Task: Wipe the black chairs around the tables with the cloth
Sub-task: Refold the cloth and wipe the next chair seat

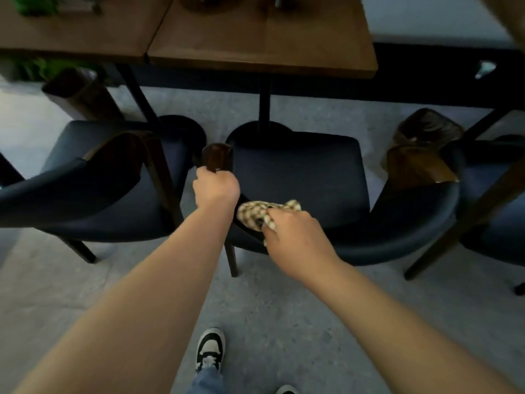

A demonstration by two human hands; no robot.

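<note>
My black-and-white sneaker (210, 349) stands on the grey speckled floor (284, 322), below both my bare forearms reaching forward. My left hand (216, 189) is curled tight round the dark wooden armrest end (216, 158) of the middle black padded chair (301, 172). My right hand (295, 237) is just beside it, fingers bunched round the beige-and-white checkered cloth (267, 212), which sticks out ahead of my knuckles and lies against the chair's left armrest where it meets the seat's near edge. A second black chair (93, 177) sits to the left, and a third (494, 194) to the right. The brown wooden table (264, 44) stands beyond.
</note>
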